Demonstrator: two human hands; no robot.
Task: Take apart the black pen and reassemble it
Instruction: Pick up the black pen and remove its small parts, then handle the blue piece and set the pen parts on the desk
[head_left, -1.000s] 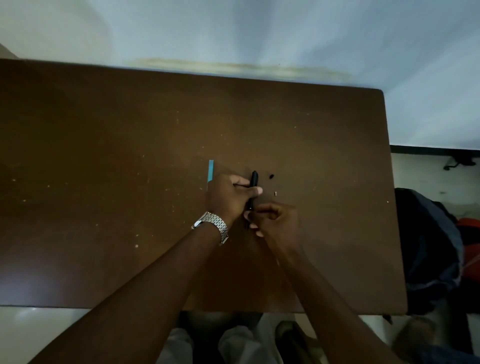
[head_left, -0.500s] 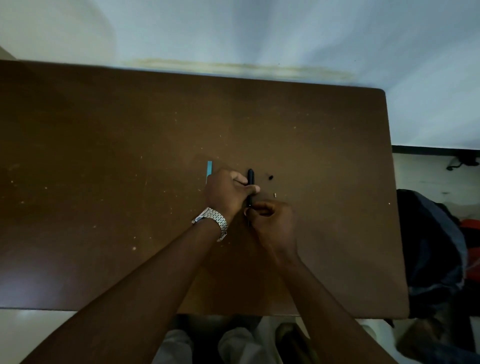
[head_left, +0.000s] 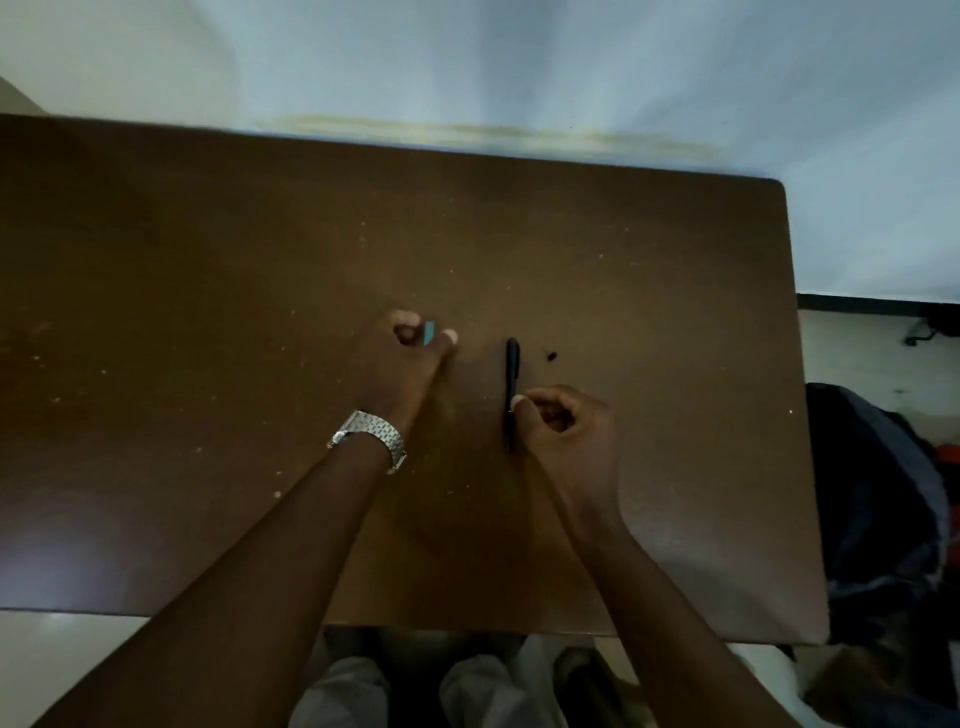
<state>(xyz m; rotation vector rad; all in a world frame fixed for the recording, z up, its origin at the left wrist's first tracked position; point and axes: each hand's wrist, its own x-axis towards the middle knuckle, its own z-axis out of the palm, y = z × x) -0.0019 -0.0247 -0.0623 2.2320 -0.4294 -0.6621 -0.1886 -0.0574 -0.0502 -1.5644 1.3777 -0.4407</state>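
Note:
The black pen (head_left: 512, 374) points away from me at the middle of the brown table (head_left: 208, 260). My right hand (head_left: 566, 436) is closed around its near end, thumb against the barrel. A small black pen part (head_left: 550, 356) lies loose just right of the pen's far tip. To the left, my left hand (head_left: 405, 369), with a metal watch at the wrist, has left the pen. Its thumb and forefinger pinch a short blue piece (head_left: 429, 332) on the table. Whether the blue piece is lifted I cannot tell.
The table's right edge (head_left: 800, 415) is close by, with a dark bag (head_left: 883, 493) on the floor beyond it. A pale wall stands behind the far edge. My knees show below the near edge.
My left hand let go of the pen and moved left onto the blue piece. My right hand keeps its hold on the pen's near end.

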